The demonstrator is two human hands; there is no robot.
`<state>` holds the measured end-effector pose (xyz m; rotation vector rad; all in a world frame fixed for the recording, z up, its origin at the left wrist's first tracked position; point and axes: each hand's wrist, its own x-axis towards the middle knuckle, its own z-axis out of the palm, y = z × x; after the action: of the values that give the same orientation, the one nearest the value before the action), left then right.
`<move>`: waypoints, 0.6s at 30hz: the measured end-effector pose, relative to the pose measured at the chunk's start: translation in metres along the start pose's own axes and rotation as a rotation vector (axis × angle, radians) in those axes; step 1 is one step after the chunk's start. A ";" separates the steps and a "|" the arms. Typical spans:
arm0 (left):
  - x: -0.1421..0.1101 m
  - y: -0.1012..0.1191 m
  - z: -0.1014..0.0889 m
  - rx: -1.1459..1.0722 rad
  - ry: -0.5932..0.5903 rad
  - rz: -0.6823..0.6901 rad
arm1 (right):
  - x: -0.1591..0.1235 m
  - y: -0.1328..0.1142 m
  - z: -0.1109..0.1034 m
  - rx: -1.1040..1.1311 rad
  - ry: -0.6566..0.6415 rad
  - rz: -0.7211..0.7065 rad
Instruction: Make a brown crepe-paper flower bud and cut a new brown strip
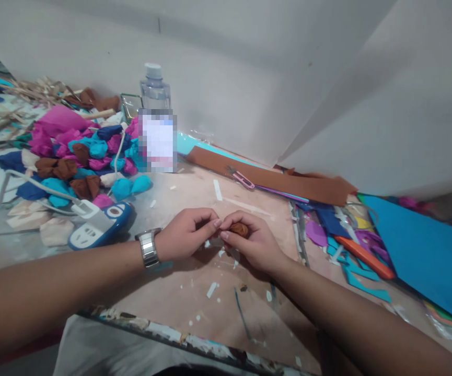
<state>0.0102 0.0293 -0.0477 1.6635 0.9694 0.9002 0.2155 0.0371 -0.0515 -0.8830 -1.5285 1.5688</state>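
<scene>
Over the middle of the board, my right hand [259, 243] is closed around a small brown crumpled paper ball [239, 230], which shows between its thumb and curled fingers. My left hand [184, 232], with a metal watch [148, 248] on the wrist, is closed in a pinch, its thumb and fingertips meeting the right hand's fingertips. Whatever lies between the left fingertips is too small to make out. Below both hands is a worn wooden board [178, 292] dotted with white scraps.
To the left lie a heap of coloured crumpled pieces [88, 156] and a blue-white power strip [100, 224] with cables. A bottle [154, 89] stands behind a blurred phone [158, 141]. Pink snips [243, 179] rest on a brown sheet [280, 183]. An orange cutter [364, 257] and blue sheet [425, 256] lie right.
</scene>
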 end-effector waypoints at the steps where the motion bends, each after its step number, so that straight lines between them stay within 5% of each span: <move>1: 0.000 -0.001 0.000 -0.009 0.009 -0.008 | 0.000 0.000 0.000 0.006 0.004 -0.024; 18: -0.002 -0.005 0.004 -0.021 0.073 -0.057 | 0.003 0.001 0.001 0.090 0.110 0.037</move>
<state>0.0117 0.0269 -0.0538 1.5873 1.0477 0.9353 0.2133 0.0391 -0.0523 -0.9359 -1.3612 1.5761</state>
